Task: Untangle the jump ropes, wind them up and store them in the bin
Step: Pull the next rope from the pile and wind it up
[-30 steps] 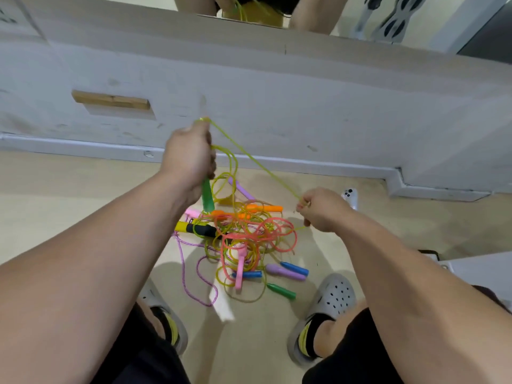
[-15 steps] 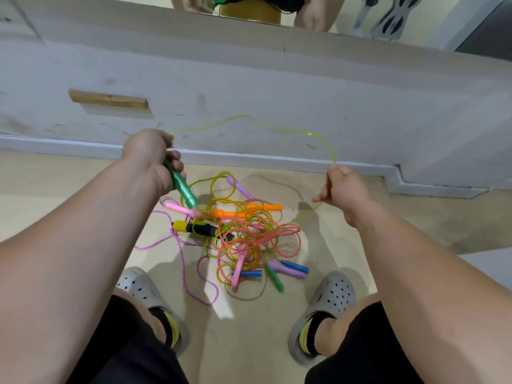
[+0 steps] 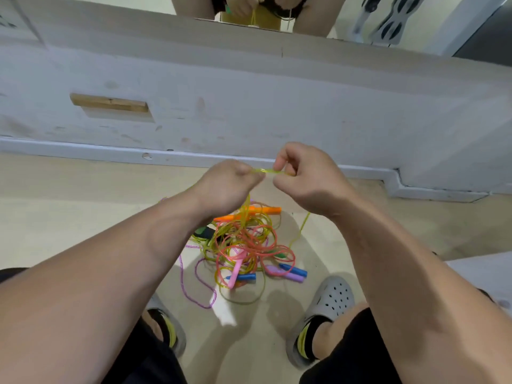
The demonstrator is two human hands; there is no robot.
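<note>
Between hands, yellow-green rope (image 3: 267, 171) (translucent)

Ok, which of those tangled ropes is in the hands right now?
The yellow-green rope: a short stretch runs between the left hand and right hand. The pink rope and purple rope lie on the floor, untouched.

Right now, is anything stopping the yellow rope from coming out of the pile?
Yes. The left hand and right hand hold the yellow rope, nothing between them. Lower down it runs into the pile, where red rope loops cross its coils. No bin is in view.
</note>
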